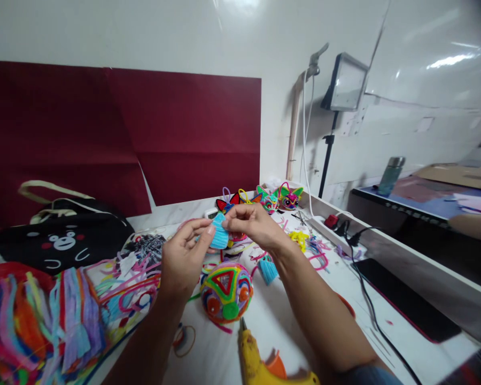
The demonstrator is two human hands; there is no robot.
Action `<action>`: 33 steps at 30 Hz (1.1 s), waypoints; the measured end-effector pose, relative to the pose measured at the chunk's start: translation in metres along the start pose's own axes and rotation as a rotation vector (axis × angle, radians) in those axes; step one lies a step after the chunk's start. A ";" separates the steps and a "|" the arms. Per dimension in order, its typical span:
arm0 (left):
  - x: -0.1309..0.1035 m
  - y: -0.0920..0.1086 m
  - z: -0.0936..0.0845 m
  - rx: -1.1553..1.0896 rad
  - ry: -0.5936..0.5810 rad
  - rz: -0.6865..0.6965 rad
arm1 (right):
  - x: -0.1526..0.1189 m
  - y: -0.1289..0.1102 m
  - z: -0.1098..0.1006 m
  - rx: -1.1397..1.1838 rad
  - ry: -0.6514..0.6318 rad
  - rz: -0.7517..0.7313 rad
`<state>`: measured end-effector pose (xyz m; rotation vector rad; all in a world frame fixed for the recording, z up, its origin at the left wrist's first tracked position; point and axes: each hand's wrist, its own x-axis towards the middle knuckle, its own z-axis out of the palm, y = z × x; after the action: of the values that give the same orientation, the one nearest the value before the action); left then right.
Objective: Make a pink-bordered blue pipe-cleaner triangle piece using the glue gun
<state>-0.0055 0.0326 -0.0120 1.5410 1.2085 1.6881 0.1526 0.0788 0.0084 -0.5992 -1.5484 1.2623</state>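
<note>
Between the thumb and fingers of my left hand (183, 258) is a light-blue, ear-shaped piece of pipe cleaners (220, 238), raised over the table. My right hand (254, 227) pinches the same piece near its upper right edge. Below them sits a round animal head (227, 294) covered in colourful pipe cleaners, with orange eyes and a green nose. A second light-blue pipe-cleaner piece (269, 270) lies by my right forearm. In front of the head rests a yellow glue gun (251, 355) with an orange trigger, its nozzle close to the head.
Bundles of coloured pipe cleaners (76, 321) fill the left side, beside a black bag (64, 240). Finished animal heads (291, 198) stand at the back. A power strip (340, 238), cables and a black phone-like slab (404, 299) lie right. Another person's arm (473, 227) shows far right.
</note>
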 end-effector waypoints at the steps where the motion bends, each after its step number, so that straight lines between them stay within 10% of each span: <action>1: 0.000 0.000 0.000 0.012 0.005 0.015 | 0.000 0.000 0.001 0.001 -0.008 0.003; 33: -0.002 0.004 0.000 0.172 0.099 0.040 | 0.000 0.006 0.014 -0.032 0.022 -0.027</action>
<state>-0.0043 0.0295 -0.0097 1.6073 1.4150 1.7423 0.1387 0.0749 0.0033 -0.6087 -1.5558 1.2095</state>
